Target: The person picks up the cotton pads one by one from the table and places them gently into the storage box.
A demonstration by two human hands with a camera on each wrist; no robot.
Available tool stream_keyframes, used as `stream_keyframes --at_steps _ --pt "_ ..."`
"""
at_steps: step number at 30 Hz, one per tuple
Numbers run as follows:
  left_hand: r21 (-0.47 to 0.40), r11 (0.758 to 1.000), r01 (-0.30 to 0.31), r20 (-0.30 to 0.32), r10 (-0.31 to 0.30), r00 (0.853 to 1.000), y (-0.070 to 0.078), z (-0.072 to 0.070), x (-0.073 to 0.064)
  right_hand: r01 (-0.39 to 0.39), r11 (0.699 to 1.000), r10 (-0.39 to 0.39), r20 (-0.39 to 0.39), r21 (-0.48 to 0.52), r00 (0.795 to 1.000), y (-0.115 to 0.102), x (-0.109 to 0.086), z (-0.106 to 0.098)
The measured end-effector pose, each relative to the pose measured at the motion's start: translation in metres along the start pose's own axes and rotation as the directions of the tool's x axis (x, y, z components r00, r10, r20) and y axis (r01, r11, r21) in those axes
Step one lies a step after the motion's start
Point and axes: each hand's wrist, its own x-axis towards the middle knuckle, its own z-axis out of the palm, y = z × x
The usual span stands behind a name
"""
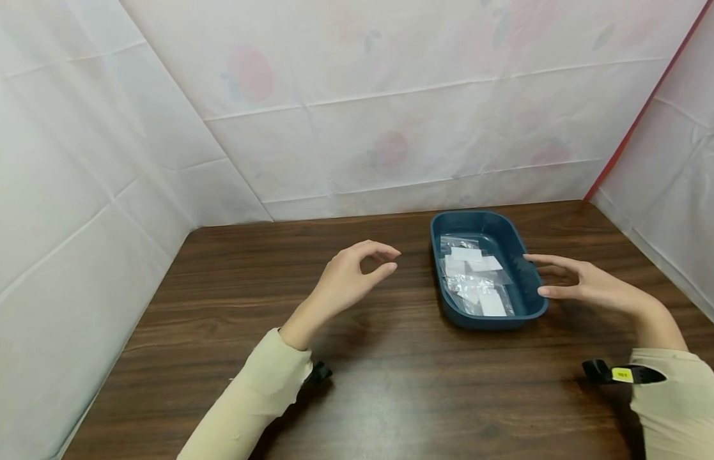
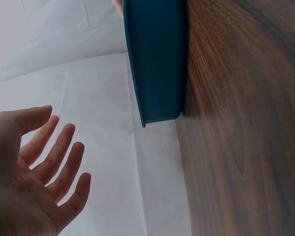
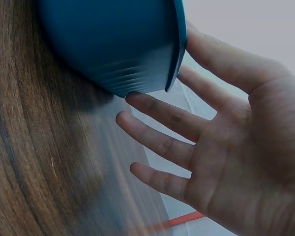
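Observation:
A dark blue plastic bin [image 1: 537, 305] stands on the table, right of the middle in the head view. Inside it lie several small clear plastic bags [image 1: 474, 275] with white cards or labels in them. My right hand [image 1: 592, 285] is at the bin's right side. In the right wrist view its thumb [image 3: 226, 59] overlaps the rim, while the other fingers spread loosely beside the ribbed outer wall. To the left of the bin, my left hand [image 1: 353, 271] hovers over the table with relaxed, slightly bent fingers and nothing in them.
The dark wood-grain table [image 1: 391, 383] meets a white sheet [image 1: 391, 128] with faint fruit prints at its back edge. More white sheeting closes off the left and right sides. A red strip [image 1: 644, 105] runs down the back right corner. Dark straps with small devices sit on both wrists.

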Motion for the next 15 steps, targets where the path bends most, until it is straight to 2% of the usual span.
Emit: stream_keyframes --at_steps 9,15 --pt "0.019 1.000 0.016 -0.021 -0.016 1.000 -0.010 -0.014 -0.014 0.000 1.000 -0.001 -0.029 -0.021 1.000 -0.003 0.000 0.002" --pt "0.082 0.996 0.023 -0.061 -0.018 0.998 -0.018 -0.026 -0.023 0.017 0.999 -0.019 -0.090 -0.031 0.996 -0.006 0.000 0.002"
